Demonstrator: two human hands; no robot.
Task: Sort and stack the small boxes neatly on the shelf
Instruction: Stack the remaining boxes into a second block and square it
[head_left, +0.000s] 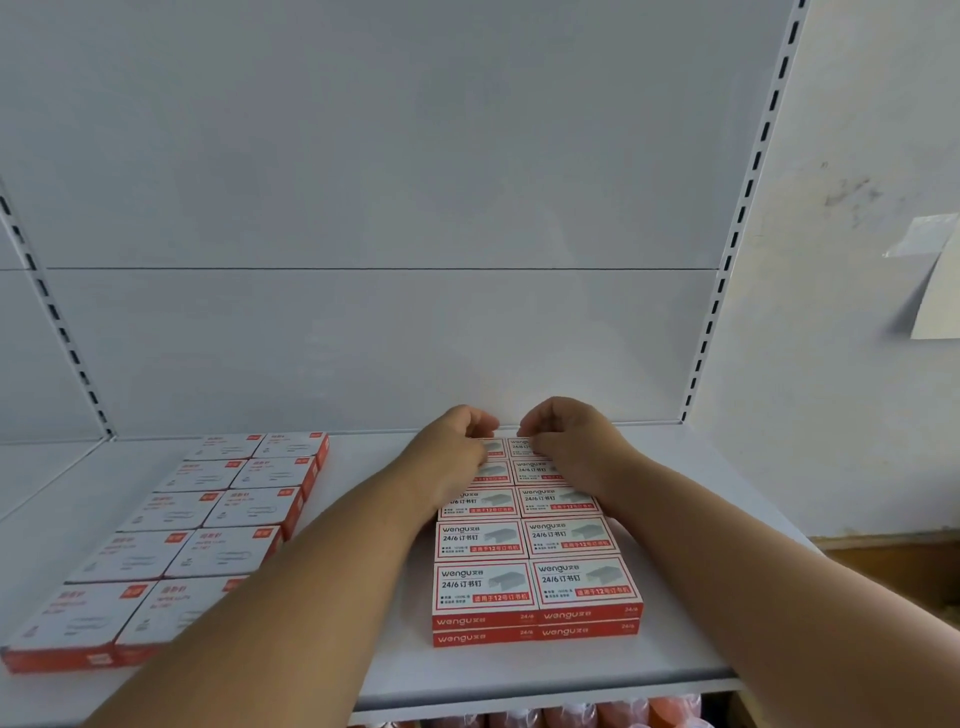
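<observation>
forearms (291, 587) nearest; both hands' fingers (480, 427) curled, pinching rearmost staple boxes (524, 448) at shelf (395, 660) back

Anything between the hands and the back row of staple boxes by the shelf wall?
Nothing visible. The left hand and right hand are already on the rearmost staple boxes, fingers curled at the far edge against the back panel. The paperclip boxes sit apart to the left.

Views: one, worn on the person's head.
Facing: forward and down onto a white shelf (519, 670) and its back panel (384, 208).
Nearness: close, within arm's reach.
</observation>
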